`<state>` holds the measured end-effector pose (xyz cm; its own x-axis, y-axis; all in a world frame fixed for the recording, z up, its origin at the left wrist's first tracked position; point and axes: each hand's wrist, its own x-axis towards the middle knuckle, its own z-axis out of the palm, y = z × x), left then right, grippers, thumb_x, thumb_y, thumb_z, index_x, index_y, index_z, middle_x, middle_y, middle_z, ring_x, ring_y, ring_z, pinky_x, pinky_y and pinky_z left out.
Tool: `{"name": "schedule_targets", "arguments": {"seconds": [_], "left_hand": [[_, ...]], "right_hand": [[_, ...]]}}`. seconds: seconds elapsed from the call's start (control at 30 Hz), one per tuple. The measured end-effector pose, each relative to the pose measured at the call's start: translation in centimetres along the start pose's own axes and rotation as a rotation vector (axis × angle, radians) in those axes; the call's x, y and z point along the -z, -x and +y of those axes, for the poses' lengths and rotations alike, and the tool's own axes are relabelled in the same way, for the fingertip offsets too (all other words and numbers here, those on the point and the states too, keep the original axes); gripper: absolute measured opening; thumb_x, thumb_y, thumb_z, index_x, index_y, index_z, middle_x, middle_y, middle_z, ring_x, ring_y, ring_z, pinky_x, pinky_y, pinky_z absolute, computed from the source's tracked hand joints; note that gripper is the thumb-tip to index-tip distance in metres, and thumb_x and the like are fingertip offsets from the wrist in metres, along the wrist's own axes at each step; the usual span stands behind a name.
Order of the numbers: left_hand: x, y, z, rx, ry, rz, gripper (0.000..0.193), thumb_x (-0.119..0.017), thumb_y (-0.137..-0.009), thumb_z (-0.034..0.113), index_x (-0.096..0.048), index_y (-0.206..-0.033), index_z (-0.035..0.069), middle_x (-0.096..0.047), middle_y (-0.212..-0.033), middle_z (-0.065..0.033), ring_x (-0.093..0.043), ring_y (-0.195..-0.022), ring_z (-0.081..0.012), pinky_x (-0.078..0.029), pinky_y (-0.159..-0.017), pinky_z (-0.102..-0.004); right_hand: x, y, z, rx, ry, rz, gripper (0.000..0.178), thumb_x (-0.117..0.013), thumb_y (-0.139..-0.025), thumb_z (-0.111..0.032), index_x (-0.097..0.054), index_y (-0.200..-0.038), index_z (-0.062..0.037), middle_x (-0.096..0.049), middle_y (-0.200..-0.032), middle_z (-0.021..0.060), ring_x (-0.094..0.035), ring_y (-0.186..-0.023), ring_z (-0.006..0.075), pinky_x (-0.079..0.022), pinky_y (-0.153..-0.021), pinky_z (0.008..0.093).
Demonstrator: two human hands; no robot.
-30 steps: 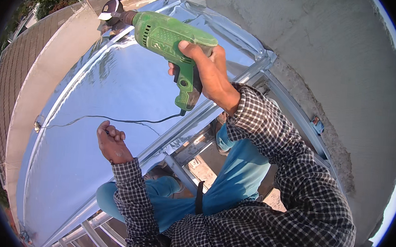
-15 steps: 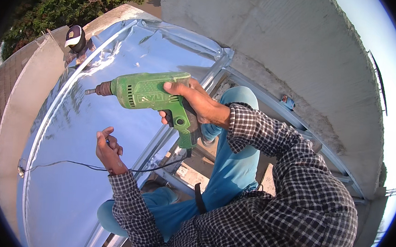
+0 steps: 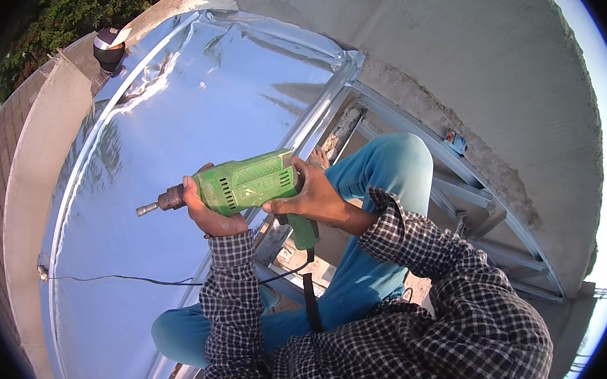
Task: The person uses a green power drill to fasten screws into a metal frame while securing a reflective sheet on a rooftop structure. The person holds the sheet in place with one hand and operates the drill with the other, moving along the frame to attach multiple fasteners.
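Observation:
A green power drill [image 3: 247,183] lies across the middle of the view, its dark chuck and silver socket bit [image 3: 146,209] aimed left and slightly down. My right hand [image 3: 315,199] is closed round the rear of the drill, at the top of its handle. At the front, my left hand [image 3: 212,210] wraps the drill body just behind the chuck, thumb on the near side; most of its fingers are hidden beneath the tool. From the handle's base a black cord [image 3: 170,281] runs off to the left over shiny foil sheeting [image 3: 202,126].
Metal framing [image 3: 458,190] with open gaps lies right of my bent knees. A concrete wall [image 3: 467,67] rises behind it, a small blue packet [image 3: 455,142] at its foot. Beyond the low wall [image 3: 47,136] at far left, another person in a cap [image 3: 109,46] is partly visible.
My left hand has moved up from below the drill and taken hold of its front. The drill has come down and slightly right, and my right hand has shifted on its rear.

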<state>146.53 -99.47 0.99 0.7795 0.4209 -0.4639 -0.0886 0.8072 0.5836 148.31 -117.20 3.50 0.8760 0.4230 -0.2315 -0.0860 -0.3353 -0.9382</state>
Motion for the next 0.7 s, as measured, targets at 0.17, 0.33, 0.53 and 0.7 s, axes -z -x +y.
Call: {"name": "schedule_targets", "arguments": {"seconds": [0.17, 0.33, 0.53, 0.7], "left_hand": [[-0.2, -2.4, 1.1, -0.063, 0.068, 0.145, 0.048, -0.052, -0.096, 0.046, -0.057, -0.107, -0.001, -0.065, -0.093, -0.0133, -0.067, -0.085, -0.0255, -0.056, -0.076, -0.0399], [-0.2, -2.4, 1.2, -0.141, 0.012, 0.243, 0.042, -0.056, -0.095, 0.040, -0.058, -0.102, -0.001, -0.064, -0.091, -0.0118, -0.068, -0.081, -0.0233, -0.057, -0.072, -0.0374], [-1.0, -1.2, 0.3, -0.243, -0.126, 0.280, 0.044, -0.057, -0.094, 0.036, -0.057, -0.104, -0.006, -0.064, -0.090, -0.0146, -0.068, -0.076, -0.0226, -0.059, -0.065, -0.0361], [1.4, -2.1, 1.3, -0.125, -0.027, 0.062, 0.055, -0.051, -0.095, 0.046, -0.056, -0.110, -0.007, -0.066, -0.096, -0.0189, -0.068, -0.089, -0.0292, -0.058, -0.077, -0.0434]], "right_hand": [[0.8, -1.5, -1.2, -0.370, -0.574, -0.099, 0.076, -0.086, -0.076, -0.022, -0.044, -0.134, 0.0059, -0.064, -0.115, 0.0171, -0.064, -0.107, 0.0206, -0.053, -0.094, 0.0344], [-2.0, -2.3, -1.7, -0.128, 0.145, 0.021, 0.080, -0.085, -0.075, -0.028, -0.043, -0.132, 0.0099, -0.064, -0.110, 0.0169, -0.065, -0.099, 0.0214, -0.055, -0.089, 0.0309], [-3.1, -2.3, 0.3, -0.222, -0.034, 0.067, 0.074, -0.083, -0.070, -0.025, -0.046, -0.124, 0.0101, -0.064, -0.104, 0.0189, -0.066, -0.095, 0.0248, -0.054, -0.088, 0.0346], [-1.3, -2.2, 0.8, -0.202, -0.195, -0.106, 0.078, -0.085, -0.073, -0.032, -0.047, -0.128, 0.0069, -0.064, -0.110, 0.0218, -0.065, -0.105, 0.0264, -0.052, -0.093, 0.0354]]}}
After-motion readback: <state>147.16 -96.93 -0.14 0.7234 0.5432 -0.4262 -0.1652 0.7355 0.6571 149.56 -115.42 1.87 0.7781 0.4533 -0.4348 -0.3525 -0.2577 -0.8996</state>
